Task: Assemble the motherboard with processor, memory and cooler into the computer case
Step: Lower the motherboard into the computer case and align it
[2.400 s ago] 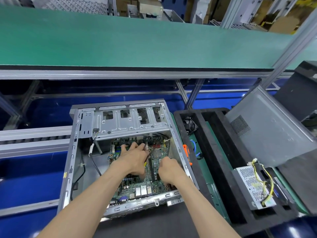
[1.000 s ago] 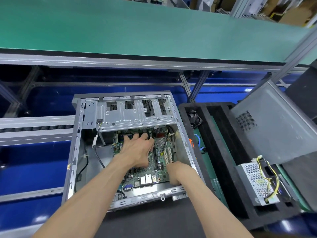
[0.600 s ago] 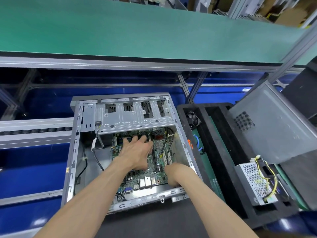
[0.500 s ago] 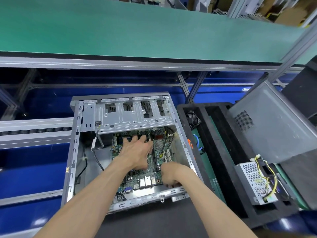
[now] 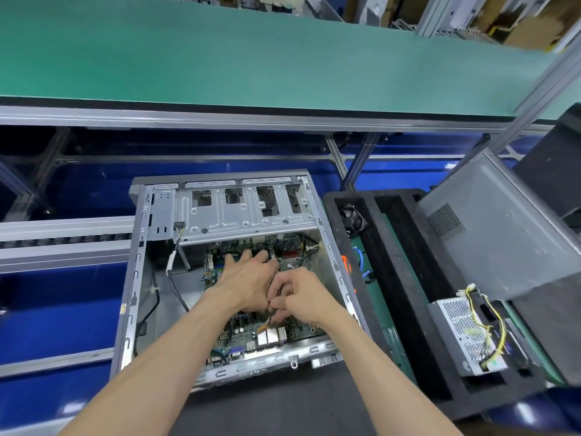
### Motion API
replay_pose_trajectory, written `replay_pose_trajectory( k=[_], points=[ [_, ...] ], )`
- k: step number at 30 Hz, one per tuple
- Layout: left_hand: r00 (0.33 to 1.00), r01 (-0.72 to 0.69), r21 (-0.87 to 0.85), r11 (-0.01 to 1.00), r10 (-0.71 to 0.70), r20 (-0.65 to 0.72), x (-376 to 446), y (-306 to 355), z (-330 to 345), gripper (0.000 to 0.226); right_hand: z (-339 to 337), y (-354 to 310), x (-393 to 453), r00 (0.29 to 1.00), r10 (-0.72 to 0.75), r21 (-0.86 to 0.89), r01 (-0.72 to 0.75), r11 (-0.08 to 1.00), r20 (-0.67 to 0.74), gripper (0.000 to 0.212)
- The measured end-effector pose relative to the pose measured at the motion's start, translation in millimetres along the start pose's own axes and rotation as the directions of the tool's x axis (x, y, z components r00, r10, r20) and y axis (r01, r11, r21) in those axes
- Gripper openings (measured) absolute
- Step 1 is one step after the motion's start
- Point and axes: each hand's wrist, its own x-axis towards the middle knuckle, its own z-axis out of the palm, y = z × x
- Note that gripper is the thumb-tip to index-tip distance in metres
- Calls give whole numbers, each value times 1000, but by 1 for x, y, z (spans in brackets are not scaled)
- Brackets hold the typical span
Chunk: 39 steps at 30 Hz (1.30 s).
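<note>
Both hands are working inside the open computer case (image 5: 138, 278), which is lying on its side near the counter's front edge. Its motherboard (image 5: 242, 333) is already sitting flat on the case floor, below the drive cage (image 5: 245, 215). The left hand (image 5: 248, 280) is resting palm-down on the board's middle, its fingers spread and fairly straight, reaching toward the cage end. The right hand (image 5: 298, 294) is sitting just beside it, touching it at the thumb, with fingers curled in a narrow pinch on something small; a thin dark cable seems to be running up from it, though I cannot tell what exactly is being gripped.

Such a board is likely stiff yet fragile, light, and studded with components and pins, so taking it by bare edges or pressing on open areas looks safest. Loose wires are soft and should be held near their plugs. To the right, a black foam tray (image 5: 405, 297) is carrying a fan (image 5: 353, 215) and a power supply (image 5: 465, 335) with yellow leads, well apart from the hands.
</note>
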Motion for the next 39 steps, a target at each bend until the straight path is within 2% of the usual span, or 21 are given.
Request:
replay_pose_trajectory(
  k=[3, 6, 8, 10, 12, 14, 15, 18, 20, 23, 25, 26, 29, 32, 34, 36, 39],
  points=[
    [999, 18, -28, 999, -17, 28, -2, 2, -2, 59, -1, 1, 1, 994, -46, 3, 46, 999, -101, 26],
    [996, 33, -81, 996, -26, 84, -5, 4, -7, 72, -2, 2, 2, 985, -86, -65, 77, 995, -148, 31],
    [992, 50, -140, 989, -34, 118, -7, 2, -13, 70, -2, 0, 2, 980, -128, -101, 113, 988, -155, 31],
    [988, 62, -315, 947, -14, 152, -10, -5, -20, 60, 0, -3, 2, 972, -176, -105, 161, 981, -156, 30],
    [986, 85, -552, 830, 9, 166, -16, -15, -25, 58, 2, -6, 3, 957, -222, -99, 206, 973, -189, 29],
    [995, 33, -731, 681, 49, 91, -23, -19, -30, 61, 4, -10, 6, 934, -249, -83, 235, 968, -255, 26],
    [998, -22, -768, 640, 60, 21, -25, -18, -31, 60, 4, -13, 8, 921, -251, -63, 243, 968, -298, 25],
    [984, -126, -780, 613, -24, -177, -24, -14, -27, 50, 5, -16, 10, 914, -220, 57, 254, 965, -340, 19],
    [963, -128, -761, 636, -103, -248, -23, -16, -22, 44, 3, -14, 7, 919, -186, 72, 224, 972, -349, 27],
    [951, -66, -633, 771, -143, -274, -21, -22, -13, 43, -3, -9, 2, 903, -140, -138, 91, 986, -405, 32],
    [942, -4, -546, 838, -180, -283, -20, -26, -9, 42, -4, -10, 1, 918, -164, -310, 47, 949, -362, 27],
    [937, 23, -517, 856, -198, -286, -19, -29, -8, 40, -3, -12, 2, 935, -199, -396, 70, 916, -294, 34],
    [935, 60, -471, 880, -215, -281, -18, -40, -6, 28, 5, -15, 11, 958, -285, -569, 232, 789, -5, 78],
    [930, 97, -479, 872, -251, -269, -16, -47, -2, 16, 14, -13, 25, 959, -231, -720, 276, 637, 164, 111],
    [921, 119, -489, 864, -280, -271, -14, -49, -1, 20, 19, -12, 33, 957, -217, -769, 285, 572, 194, 111],
    [917, 116, -523, 844, -294, -271, -13, -49, 2, 22, 22, -13, 41, 955, -234, -793, 282, 540, 181, 101],
    [903, 127, -646, 753, -357, -239, -14, -52, 5, 20, 25, -11, 51, 959, -210, -809, 275, 519, 191, 100]
  ],
)
